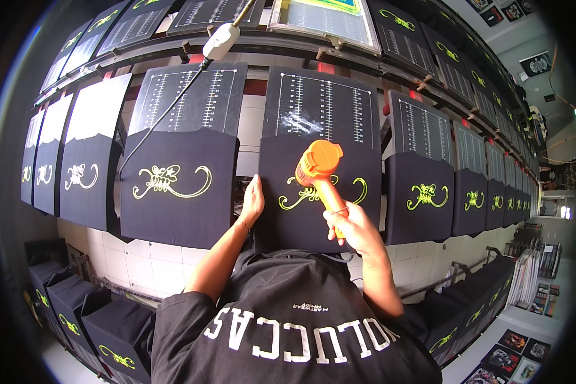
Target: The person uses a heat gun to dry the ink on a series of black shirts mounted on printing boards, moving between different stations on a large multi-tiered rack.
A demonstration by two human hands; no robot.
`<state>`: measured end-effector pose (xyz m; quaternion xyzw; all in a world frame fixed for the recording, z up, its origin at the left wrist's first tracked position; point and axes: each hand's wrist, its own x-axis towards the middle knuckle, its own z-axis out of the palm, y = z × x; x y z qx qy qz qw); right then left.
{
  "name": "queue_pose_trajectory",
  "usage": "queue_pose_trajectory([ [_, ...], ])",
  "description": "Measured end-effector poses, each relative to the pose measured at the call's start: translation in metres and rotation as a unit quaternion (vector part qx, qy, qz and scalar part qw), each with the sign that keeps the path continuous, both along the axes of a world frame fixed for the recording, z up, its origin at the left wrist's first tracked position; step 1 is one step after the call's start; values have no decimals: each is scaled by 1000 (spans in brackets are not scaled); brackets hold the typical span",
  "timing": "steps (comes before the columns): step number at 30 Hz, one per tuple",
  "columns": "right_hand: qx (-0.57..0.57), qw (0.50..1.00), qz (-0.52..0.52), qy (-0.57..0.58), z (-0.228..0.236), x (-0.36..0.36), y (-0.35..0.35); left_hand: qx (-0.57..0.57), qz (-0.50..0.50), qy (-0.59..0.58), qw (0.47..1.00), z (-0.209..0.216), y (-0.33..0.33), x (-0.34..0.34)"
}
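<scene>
My right hand is wrapped round the handle of an orange hot-air gun, seen from above. The gun is over a yellow-green scroll print and hides its middle. That print is on a black fabric piece stretched over the lower part of a printing board with white ruler marks. A whitish smear shows on the bare board above the fabric. My left hand is at the board's left edge, fingers straight and together, holding nothing. Whether it touches the fabric I cannot tell.
Neighbouring boards carry similar black fabric with yellow-green prints, in rows left, right and beyond. A white socket hangs on a cord, with a black cable crossing the left board. A framed screen sits at the far side. More boards stand behind me.
</scene>
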<state>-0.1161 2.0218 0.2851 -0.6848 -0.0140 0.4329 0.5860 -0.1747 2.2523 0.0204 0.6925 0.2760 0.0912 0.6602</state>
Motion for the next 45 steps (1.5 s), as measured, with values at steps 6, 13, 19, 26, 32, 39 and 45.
queue_pose_trajectory([
  [6, 2, 1000, 25, 4, -4, -1, 10, -38, 27, 23, 999, 15, -7, -13],
  [13, -3, 999, 33, 4, -1, -2, 15, -25, 17, 23, 999, 5, -6, -21],
  [19, -25, 999, -2, -26, -5, -1, 5, -32, 17, 17, 999, 10, -8, -18],
  [26, -18, 999, -39, -8, -1, -6, -20, -2, -9, 45, 999, 11, -4, -18],
  [32, -18, 999, -45, 2, -3, -8, -32, -7, -12, 51, 999, 13, -4, -16],
  [39, -35, 997, -72, -7, -3, -12, -47, -2, -14, 52, 999, 4, -2, -18],
  [45, -23, 996, -89, 16, 3, -17, -59, -7, -2, 51, 999, 12, -6, -17],
])
